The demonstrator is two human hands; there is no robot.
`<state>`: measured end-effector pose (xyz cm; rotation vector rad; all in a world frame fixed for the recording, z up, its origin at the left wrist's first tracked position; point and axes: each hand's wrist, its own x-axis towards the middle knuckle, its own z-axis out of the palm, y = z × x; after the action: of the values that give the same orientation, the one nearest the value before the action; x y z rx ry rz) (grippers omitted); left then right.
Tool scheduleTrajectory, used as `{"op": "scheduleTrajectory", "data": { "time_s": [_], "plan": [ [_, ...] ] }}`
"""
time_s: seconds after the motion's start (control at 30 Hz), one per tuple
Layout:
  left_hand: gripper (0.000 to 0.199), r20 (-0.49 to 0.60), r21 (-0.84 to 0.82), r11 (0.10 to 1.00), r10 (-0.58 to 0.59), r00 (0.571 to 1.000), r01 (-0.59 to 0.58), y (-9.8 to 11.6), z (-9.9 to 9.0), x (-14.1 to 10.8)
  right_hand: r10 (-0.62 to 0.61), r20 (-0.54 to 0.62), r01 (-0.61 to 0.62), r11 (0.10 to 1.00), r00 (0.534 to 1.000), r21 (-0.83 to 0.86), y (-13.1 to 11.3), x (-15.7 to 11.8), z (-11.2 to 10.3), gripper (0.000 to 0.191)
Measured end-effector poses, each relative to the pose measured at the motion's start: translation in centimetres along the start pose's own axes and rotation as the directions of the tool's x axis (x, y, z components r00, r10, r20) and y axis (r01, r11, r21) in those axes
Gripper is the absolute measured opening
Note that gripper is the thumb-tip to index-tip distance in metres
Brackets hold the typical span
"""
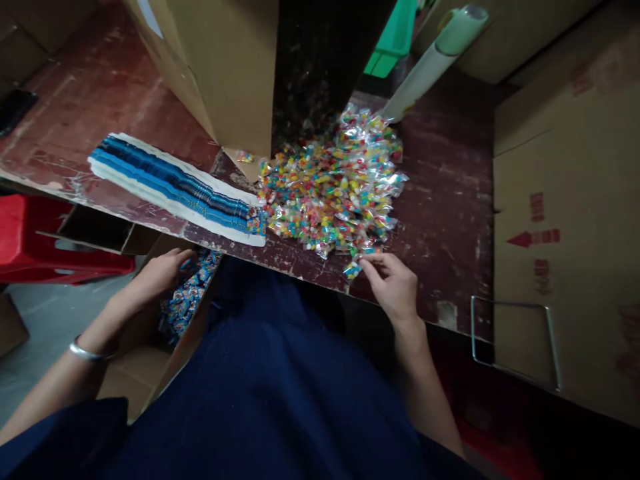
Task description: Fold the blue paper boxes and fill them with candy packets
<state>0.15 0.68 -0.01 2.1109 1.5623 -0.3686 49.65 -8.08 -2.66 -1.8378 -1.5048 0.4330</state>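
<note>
My right hand (393,280) pinches a small clear candy packet (353,269) at the table's front edge. Behind it a large pile of clear packets with colourful candies (330,193) spreads over the dark red table (435,220). To the pile's left lies a long fanned row of blue and white printed wrappers (175,187). My left hand (163,272) is over an open cardboard box (135,373) below the table edge, beside blue printed packets (187,300) inside it. Its fingers are bent and partly hidden, and I cannot make out whether they hold anything.
Cardboard boxes stand behind the wrappers (235,73) and at the right (565,220). A whitish tube (430,70) leans behind the pile near a green bin (393,40). A red stool (30,233) is at the left, and a metal wire frame (553,347) at the right edge.
</note>
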Motion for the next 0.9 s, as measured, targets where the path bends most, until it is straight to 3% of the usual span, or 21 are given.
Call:
{"op": "scheduleTrajectory", "data": {
  "time_s": [0.03, 0.1, 0.2, 0.33, 0.4, 0.47, 0.57, 0.63, 0.73, 0.83, 0.9],
  "plan": [
    [0.044, 0.019, 0.050, 0.998, -0.036, 0.999, 0.035, -0.6, 0.4, 0.1, -0.036, 0.051, 0.039, 0.998, 0.998, -0.052, 0.4, -0.4, -0.1, 0.021],
    [0.047, -0.007, 0.029, 1.000, 0.009, 1.000, -0.009, 0.1, 0.9, 0.3, -0.108, 0.127, 0.129, 0.977, 0.986, -0.170, 0.6, -1.1, 0.1, 0.023],
    [0.030, -0.190, -0.136, 0.969, 0.179, 0.965, -0.207, 4.5, 0.6, 1.2, -0.172, 0.179, 0.224, 0.914, 0.969, -0.339, 0.4, -1.8, 0.7, 0.025],
    [0.023, -0.443, -0.049, 0.969, 0.195, 0.875, -0.241, 10.4, -0.7, 4.1, -0.239, 0.192, 0.301, 0.843, 0.952, -0.445, -0.3, -1.7, 1.1, 0.022],
    [0.021, -0.512, 0.010, 0.967, 0.225, 0.829, -0.256, 11.4, -0.8, 5.7, -0.312, 0.141, 0.343, 0.850, 0.939, -0.401, -1.7, -1.3, 1.7, 0.019],
    [0.022, -0.569, 0.012, 0.958, 0.243, 0.786, -0.287, 11.3, -0.4, 6.8, -0.395, 0.085, 0.403, 0.880, 0.915, -0.250, -3.9, -0.8, 3.1, 0.015],
    [0.024, -0.628, -0.050, 0.954, 0.200, 0.752, -0.296, 10.1, 0.9, 7.1, -0.509, 0.166, 0.509, 0.859, 0.845, 0.042, -7.8, 0.6, 6.9, 0.024],
    [0.022, -0.654, -0.111, 0.954, 0.140, 0.744, -0.277, 9.5, 1.6, 6.3, -0.568, 0.262, 0.551, 0.823, 0.781, 0.140, -10.0, 2.0, 10.2, 0.034],
    [0.020, -0.670, -0.244, 0.931, 0.041, 0.741, -0.272, 9.1, 2.7, 4.5, -0.566, 0.376, 0.561, 0.817, 0.733, 0.134, -11.6, 4.4, 14.4, 0.048],
    [0.016, -0.587, -0.468, 0.840, -0.064, 0.807, -0.274, 9.1, 3.8, 3.0, -0.528, 0.457, 0.546, 0.831, 0.716, 0.105, -11.6, 6.2, 16.6, 0.048],
    [0.017, -0.484, -0.650, 0.717, -0.136, 0.864, -0.252, 9.2, 4.5, 2.5, -0.531, 0.464, 0.544, 0.831, 0.709, 0.118, -11.3, 6.9, 16.9, 0.039]
  ]
}}
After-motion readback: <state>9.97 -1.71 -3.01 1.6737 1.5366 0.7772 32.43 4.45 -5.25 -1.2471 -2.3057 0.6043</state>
